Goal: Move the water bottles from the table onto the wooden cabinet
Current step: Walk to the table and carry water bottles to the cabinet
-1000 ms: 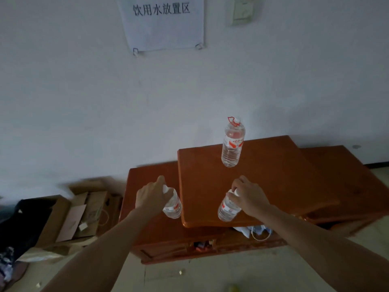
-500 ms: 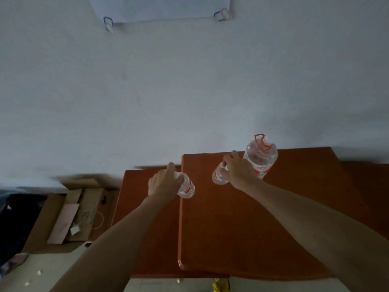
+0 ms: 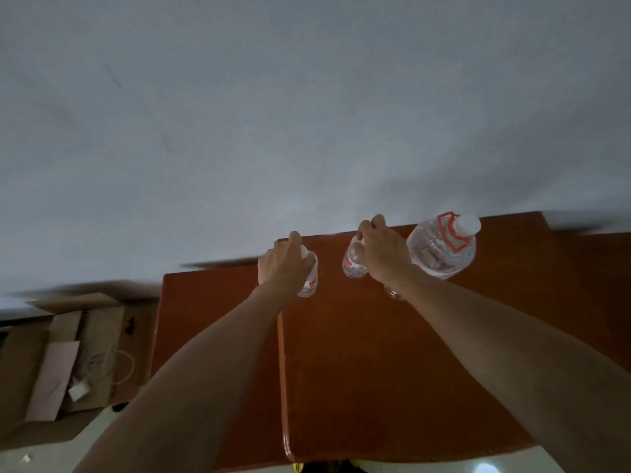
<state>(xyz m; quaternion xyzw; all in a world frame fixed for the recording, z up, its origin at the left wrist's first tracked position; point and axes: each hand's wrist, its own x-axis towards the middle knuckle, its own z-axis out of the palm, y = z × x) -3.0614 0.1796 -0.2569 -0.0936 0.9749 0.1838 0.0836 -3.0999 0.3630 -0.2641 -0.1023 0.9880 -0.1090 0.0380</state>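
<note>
My left hand (image 3: 281, 266) grips the top of a small clear water bottle (image 3: 310, 278) with a red label, held over the far left corner of the raised wooden cabinet top (image 3: 375, 363). My right hand (image 3: 384, 252) grips the top of a second small bottle (image 3: 353, 262) near the cabinet's back edge. Just to its right a large clear bottle (image 3: 442, 249) with a red handle and white cap stands on the cabinet top. I cannot tell whether the two small bottles touch the wood.
A lower wooden surface (image 3: 205, 322) adjoins the cabinet top on the left. Open cardboard boxes (image 3: 65, 356) with cables lie on the floor at the left. A plain white wall (image 3: 307, 114) runs directly behind the cabinet.
Both hands have carried their small bottles from the cabinet's front edge to its back edge, near the large bottle. The camera has moved closer and looks more steeply down.
</note>
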